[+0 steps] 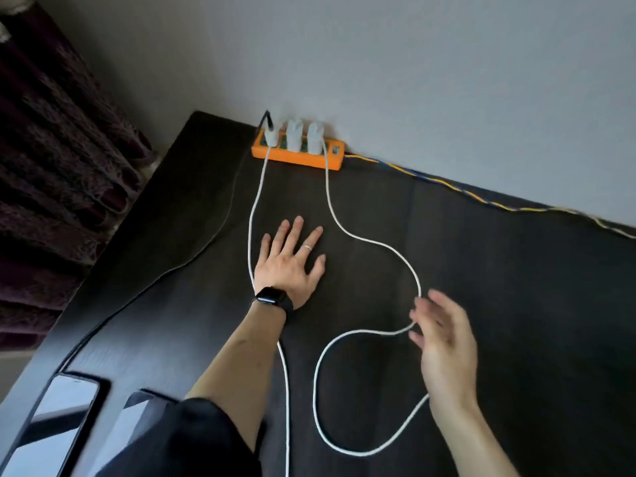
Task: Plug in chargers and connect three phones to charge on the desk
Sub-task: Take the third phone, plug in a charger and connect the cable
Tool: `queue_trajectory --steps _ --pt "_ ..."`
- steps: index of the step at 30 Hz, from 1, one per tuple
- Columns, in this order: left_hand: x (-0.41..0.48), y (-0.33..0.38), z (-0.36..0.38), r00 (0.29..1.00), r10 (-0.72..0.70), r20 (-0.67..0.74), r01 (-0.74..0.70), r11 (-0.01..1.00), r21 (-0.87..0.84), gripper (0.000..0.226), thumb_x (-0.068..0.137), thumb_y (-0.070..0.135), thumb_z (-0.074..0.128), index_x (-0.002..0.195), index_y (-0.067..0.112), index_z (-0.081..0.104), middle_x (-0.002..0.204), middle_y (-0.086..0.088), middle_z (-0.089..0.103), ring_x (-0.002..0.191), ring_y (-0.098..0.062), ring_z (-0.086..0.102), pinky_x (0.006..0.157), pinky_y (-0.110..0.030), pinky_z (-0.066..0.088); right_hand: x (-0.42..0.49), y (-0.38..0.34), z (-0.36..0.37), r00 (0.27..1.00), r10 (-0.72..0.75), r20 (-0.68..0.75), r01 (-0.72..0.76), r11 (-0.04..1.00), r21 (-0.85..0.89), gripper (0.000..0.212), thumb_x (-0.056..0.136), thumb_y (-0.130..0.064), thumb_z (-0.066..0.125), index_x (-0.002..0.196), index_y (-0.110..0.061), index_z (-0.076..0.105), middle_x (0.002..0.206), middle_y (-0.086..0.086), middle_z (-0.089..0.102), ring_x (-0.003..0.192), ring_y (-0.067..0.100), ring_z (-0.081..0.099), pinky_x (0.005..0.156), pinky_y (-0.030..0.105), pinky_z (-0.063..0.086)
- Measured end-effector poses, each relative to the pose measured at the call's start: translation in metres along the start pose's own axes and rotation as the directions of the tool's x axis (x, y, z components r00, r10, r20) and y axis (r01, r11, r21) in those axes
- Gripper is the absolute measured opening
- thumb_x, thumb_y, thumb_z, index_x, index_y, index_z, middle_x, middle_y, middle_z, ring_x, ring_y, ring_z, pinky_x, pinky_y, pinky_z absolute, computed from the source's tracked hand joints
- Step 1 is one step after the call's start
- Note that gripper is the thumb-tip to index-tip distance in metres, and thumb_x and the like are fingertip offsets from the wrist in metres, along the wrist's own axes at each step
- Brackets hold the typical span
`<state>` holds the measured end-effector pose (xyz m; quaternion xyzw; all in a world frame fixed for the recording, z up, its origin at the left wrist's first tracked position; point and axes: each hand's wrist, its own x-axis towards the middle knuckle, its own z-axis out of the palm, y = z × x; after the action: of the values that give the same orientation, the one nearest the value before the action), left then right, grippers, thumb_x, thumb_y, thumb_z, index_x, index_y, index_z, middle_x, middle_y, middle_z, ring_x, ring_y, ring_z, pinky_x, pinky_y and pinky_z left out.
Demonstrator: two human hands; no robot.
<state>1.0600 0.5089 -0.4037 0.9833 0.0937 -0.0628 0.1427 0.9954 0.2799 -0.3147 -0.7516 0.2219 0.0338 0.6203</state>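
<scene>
An orange power strip (298,156) lies at the back of the dark desk (499,304) against the wall, with three white chargers (295,134) plugged in. A white cable (253,215) runs from the left charger down under my left forearm. A second white cable (371,241) loops across the desk from the right charger. My left hand (290,261) lies flat, fingers spread, on the desk between the cables. My right hand (442,342), blurred, hovers with straight fingers at the loop's bend. Two phones lie at the lower left: one (51,421) face up, the other (134,428) partly under my sleeve.
A thin black cable (172,270) trails from the strip's left end along the desk's left side to the phones. A blue-and-yellow cord (447,184) leaves the strip rightward along the wall. A dark curtain (51,166) hangs at left.
</scene>
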Motion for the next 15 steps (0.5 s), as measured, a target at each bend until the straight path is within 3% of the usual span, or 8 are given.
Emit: queue_trajectory --steps 3,5,8,12,15 --pt "-0.005 0.013 -0.015 0.994 0.039 0.102 -0.050 0.994 0.100 0.057 0.101 0.048 0.028 0.155 0.036 0.016 0.166 0.001 0.010 0.152 -0.022 0.006 0.122 -0.050 0.006 -0.054 0.041 -0.049 0.979 0.139 -0.152 -0.148 0.987 -0.054 0.025 0.096 -0.017 0.063 0.116 -0.032 0.063 0.109 -0.010 0.070 0.111 0.016 0.065 0.099 0.050 0.052" --pt "-0.023 0.020 -0.035 0.986 0.113 0.121 -0.130 0.982 0.135 0.054 0.100 0.036 0.037 0.153 0.029 0.029 0.162 -0.001 0.025 0.150 -0.022 0.017 0.121 -0.051 0.011 -0.085 0.056 -0.066 0.962 0.195 -0.190 -0.219 0.969 -0.114 0.025 0.095 -0.021 0.064 0.117 -0.032 0.061 0.109 -0.012 0.069 0.109 0.014 0.064 0.099 0.046 0.051" --pt "-0.076 0.017 -0.059 0.987 0.146 0.069 -0.146 0.989 -0.015 0.052 0.094 0.032 0.048 0.146 0.029 0.043 0.155 0.000 0.037 0.144 -0.023 0.031 0.120 -0.047 0.019 -0.108 0.070 -0.069 0.946 0.266 -0.187 -0.311 0.908 -0.279 0.037 0.096 -0.029 0.063 0.130 -0.021 0.054 0.121 -0.003 0.064 0.101 0.013 0.060 0.087 0.031 0.043" --pt "-0.185 -0.009 -0.064 0.999 -0.021 0.034 0.028 0.977 -0.209 0.054 0.087 0.031 0.060 0.140 0.026 0.050 0.150 -0.004 0.042 0.136 -0.028 0.040 0.113 -0.045 0.034 -0.124 0.086 -0.052 0.941 0.276 -0.195 -0.337 0.804 -0.489 0.052 0.092 -0.051 0.060 0.131 -0.016 0.053 0.129 0.003 0.055 0.104 0.023 0.063 0.083 0.035 0.047" --pt "-0.258 -0.039 -0.056 0.962 -0.222 0.157 0.254 0.940 -0.228 0.065 0.085 0.034 0.065 0.144 0.024 0.042 0.154 -0.011 0.031 0.141 -0.033 0.030 0.114 -0.048 0.031 -0.125 0.081 -0.032 0.952 0.215 -0.216 -0.304 0.721 -0.623 0.052 0.091 -0.058 0.054 0.121 -0.016 0.054 0.126 0.007 0.052 0.111 0.032 0.058 0.077 0.040 0.045"
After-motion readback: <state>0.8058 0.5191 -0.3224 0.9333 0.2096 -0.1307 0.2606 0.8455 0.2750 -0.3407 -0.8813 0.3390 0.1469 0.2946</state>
